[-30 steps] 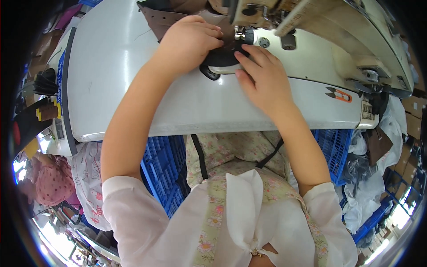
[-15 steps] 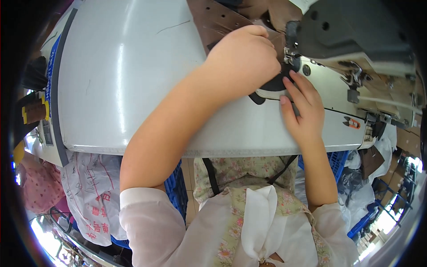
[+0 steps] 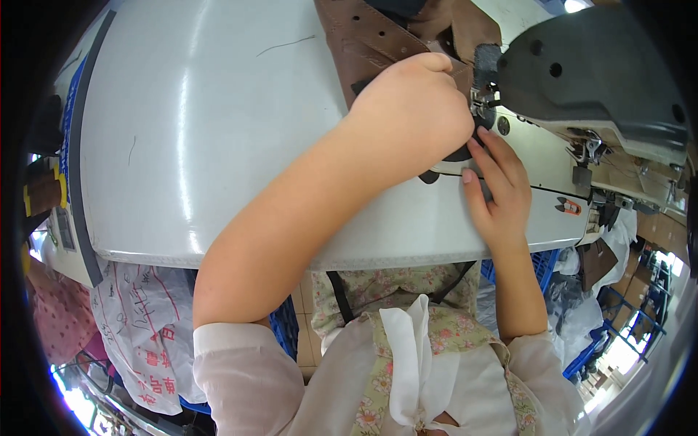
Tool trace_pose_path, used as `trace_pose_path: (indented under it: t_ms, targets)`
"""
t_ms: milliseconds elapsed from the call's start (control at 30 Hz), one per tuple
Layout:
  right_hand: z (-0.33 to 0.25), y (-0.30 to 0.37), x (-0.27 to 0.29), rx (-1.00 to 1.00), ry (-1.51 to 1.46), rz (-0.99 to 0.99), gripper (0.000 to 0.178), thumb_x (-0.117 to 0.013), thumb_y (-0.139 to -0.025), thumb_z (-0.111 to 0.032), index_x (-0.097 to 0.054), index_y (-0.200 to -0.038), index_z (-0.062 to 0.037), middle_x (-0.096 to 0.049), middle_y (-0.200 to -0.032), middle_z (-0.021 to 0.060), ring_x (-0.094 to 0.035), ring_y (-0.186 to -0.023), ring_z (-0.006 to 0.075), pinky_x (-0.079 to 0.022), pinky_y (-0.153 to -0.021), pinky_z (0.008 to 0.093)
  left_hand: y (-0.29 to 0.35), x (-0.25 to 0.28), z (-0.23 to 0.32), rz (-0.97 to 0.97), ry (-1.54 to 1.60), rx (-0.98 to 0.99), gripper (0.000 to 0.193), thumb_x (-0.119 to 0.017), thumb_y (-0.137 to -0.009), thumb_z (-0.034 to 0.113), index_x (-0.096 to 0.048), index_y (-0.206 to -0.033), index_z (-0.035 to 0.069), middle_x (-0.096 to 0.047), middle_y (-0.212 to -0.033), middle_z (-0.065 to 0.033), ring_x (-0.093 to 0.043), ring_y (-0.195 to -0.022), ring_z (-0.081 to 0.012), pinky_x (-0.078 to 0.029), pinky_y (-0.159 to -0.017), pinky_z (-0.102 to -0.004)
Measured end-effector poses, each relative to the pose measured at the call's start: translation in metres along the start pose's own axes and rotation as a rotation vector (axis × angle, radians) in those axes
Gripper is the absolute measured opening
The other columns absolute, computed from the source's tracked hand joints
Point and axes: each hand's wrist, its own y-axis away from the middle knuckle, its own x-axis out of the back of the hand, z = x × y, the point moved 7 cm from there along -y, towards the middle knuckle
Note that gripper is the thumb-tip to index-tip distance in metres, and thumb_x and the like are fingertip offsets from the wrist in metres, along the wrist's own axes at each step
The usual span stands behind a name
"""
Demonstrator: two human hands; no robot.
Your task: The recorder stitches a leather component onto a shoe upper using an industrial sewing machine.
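Observation:
A brown leather piece (image 3: 352,45) with punched holes and stitching lies folded at the presser foot (image 3: 480,103) of a dark sewing machine (image 3: 592,65). My left hand (image 3: 418,109) is curled over its near part, knuckles up. Its fingertips are hidden beneath the hand, on the leather. To the right of it, my right hand (image 3: 502,185) has its fingers stretched apart. Its fingertips rest at the edge of a black piece (image 3: 459,154) just in front of the presser foot. Most of that black piece is covered by my left hand.
The white tabletop (image 3: 254,145) carries a loose thread (image 3: 286,45) on the left. Orange-handled thread snips (image 3: 568,206) lie at the right. Below the table edge are a white printed sack (image 3: 142,327) and a blue crate (image 3: 544,267). Thread spools (image 3: 45,192) stand at far left.
The whole view has shifted slightly, so the table and machine sit a little differently in it. Both hands keep nearly the same places beside the presser foot.

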Motion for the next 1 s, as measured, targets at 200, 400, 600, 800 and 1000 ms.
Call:
trace_pose_path:
  t_ms: [200,400,600,800,1000]
  targets:
    - [0.002,0.001,0.0,0.032,-0.069,0.055,0.033,-0.069,-0.077,-0.012,-0.068,-0.109,-0.0041,-0.061,-0.118,0.0119,-0.057,-0.113,0.0336,-0.047,-0.094,0.0421,-0.002,0.006,0.0,-0.018,-0.03,-0.014,0.012,-0.057,-0.074,0.008,-0.067,-0.08,0.006,-0.07,-0.096,-0.0093,-0.064,-0.103,-0.0192,-0.043,-0.104,-0.0354]
    - [-0.003,0.002,0.005,0.057,-0.068,0.136,0.032,-0.069,-0.076,-0.014,-0.068,-0.105,-0.0033,-0.061,-0.115,0.0119,-0.056,-0.11,0.031,-0.044,-0.094,0.0431,-0.004,0.012,0.006,-0.068,-0.074,-0.013,0.024,-0.06,-0.071,0.001,-0.069,-0.092,0.007,-0.069,-0.104,-0.0057,-0.062,-0.108,-0.0193,-0.04,-0.107,-0.0366]
    - [-0.005,0.006,0.004,-0.014,-0.086,0.208,0.031,-0.069,-0.078,-0.018,-0.067,-0.104,-0.0003,-0.061,-0.115,0.0128,-0.056,-0.111,0.0306,-0.043,-0.096,0.0437,0.004,0.015,0.009,0.038,-0.263,0.002,0.035,-0.064,-0.068,0.001,-0.069,-0.102,0.008,-0.068,-0.113,-0.0042,-0.061,-0.114,-0.0216,-0.042,-0.106,-0.037]
    - [0.001,0.007,0.002,-0.022,-0.127,0.217,0.032,-0.067,-0.082,-0.02,-0.067,-0.107,0.0002,-0.061,-0.117,0.0135,-0.053,-0.115,0.0309,-0.041,-0.1,0.0438,-0.003,0.015,0.012,-0.095,-0.336,-0.15,0.026,-0.059,-0.076,0.009,-0.07,-0.099,0.005,-0.07,-0.108,-0.0069,-0.063,-0.11,-0.0203,-0.044,-0.103,-0.0345]
    - [0.004,0.007,0.0,-0.055,-0.119,0.162,0.034,-0.067,-0.082,-0.021,-0.066,-0.109,0.0007,-0.06,-0.119,0.0138,-0.052,-0.116,0.0307,-0.04,-0.101,0.0439,-0.013,0.011,0.017,-0.255,-0.397,-0.222,0.028,-0.059,-0.075,0.008,-0.07,-0.101,0.004,-0.069,-0.108,-0.0079,-0.063,-0.107,-0.0226,-0.046,-0.101,-0.0346]
